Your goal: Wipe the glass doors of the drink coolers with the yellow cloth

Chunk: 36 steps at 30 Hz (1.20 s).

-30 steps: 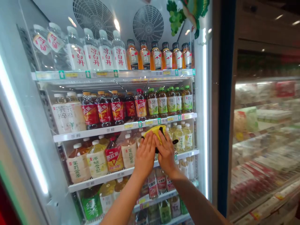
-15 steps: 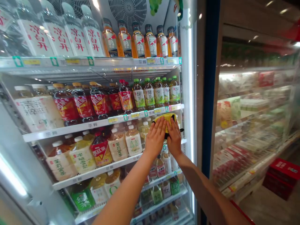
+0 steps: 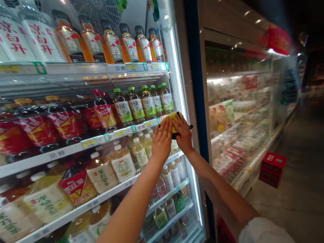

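Both my hands press a yellow cloth [image 3: 172, 117] flat against the glass door [image 3: 162, 101] of a drinks fridge, near the door's right edge. My left hand [image 3: 162, 141] lies flat with fingers together on the cloth's lower left. My right hand [image 3: 182, 134] covers its right side, where a black part of the cloth [image 3: 190, 127] sticks out. Behind the glass, green-capped tea bottles [image 3: 141, 103] stand on the shelf just above and left of the cloth.
The fridge's blue frame [image 3: 196, 87] runs down just right of my hands. Further right an open chiller [image 3: 240, 128] holds packaged food. Red crates [image 3: 272, 165] sit on the floor by it. Orange drink bottles [image 3: 113, 44] fill the fridge's top shelf.
My hands and the cloth have slid up and rightwards across the glass towards the door's right edge. My view has swung right, showing more of the aisle.
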Each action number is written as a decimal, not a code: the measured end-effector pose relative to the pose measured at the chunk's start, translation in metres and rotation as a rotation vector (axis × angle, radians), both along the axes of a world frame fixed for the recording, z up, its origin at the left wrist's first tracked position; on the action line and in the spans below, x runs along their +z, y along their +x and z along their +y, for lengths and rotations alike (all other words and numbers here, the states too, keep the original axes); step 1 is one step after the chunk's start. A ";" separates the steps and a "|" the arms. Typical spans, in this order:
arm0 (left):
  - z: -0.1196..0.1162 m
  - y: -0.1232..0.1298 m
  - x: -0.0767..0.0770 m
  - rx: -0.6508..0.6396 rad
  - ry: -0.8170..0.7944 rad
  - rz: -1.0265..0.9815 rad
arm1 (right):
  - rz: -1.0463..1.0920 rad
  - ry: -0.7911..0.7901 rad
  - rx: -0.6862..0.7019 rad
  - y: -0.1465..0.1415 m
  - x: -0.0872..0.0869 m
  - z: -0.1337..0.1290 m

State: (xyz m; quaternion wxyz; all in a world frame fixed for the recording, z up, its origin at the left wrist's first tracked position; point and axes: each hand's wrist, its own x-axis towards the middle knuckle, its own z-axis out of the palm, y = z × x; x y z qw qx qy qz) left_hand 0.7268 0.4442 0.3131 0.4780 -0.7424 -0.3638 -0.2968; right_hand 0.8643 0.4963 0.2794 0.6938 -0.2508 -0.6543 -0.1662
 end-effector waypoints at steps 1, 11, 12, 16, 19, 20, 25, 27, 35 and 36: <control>-0.002 0.000 -0.009 -0.011 -0.021 0.031 | 0.036 -0.001 -0.005 -0.001 -0.015 -0.002; -0.010 -0.015 -0.008 0.030 0.026 -0.027 | 0.084 0.138 -0.026 -0.026 0.006 0.011; -0.006 -0.007 -0.003 0.025 0.014 -0.039 | 0.080 0.149 -0.024 -0.016 0.014 0.019; -0.001 0.020 -0.013 0.024 -0.071 -0.014 | 0.101 0.096 -0.060 0.015 0.001 0.029; -0.006 0.017 -0.039 0.019 -0.104 0.036 | 0.189 0.017 -0.098 0.013 -0.032 0.017; -0.007 0.012 -0.046 0.017 -0.100 0.041 | 0.194 -0.013 -0.105 0.008 -0.039 0.012; -0.005 -0.002 -0.043 0.021 -0.034 -0.007 | 0.093 -0.018 -0.109 -0.002 -0.011 0.013; -0.001 0.006 -0.032 0.022 -0.030 -0.043 | 0.071 -0.001 -0.095 0.011 0.013 0.026; 0.003 0.039 -0.068 0.008 -0.159 -0.010 | 0.204 -0.137 -0.247 0.027 -0.044 0.025; 0.000 0.035 -0.076 0.014 -0.152 -0.008 | 0.199 -0.168 -0.232 0.020 -0.057 0.017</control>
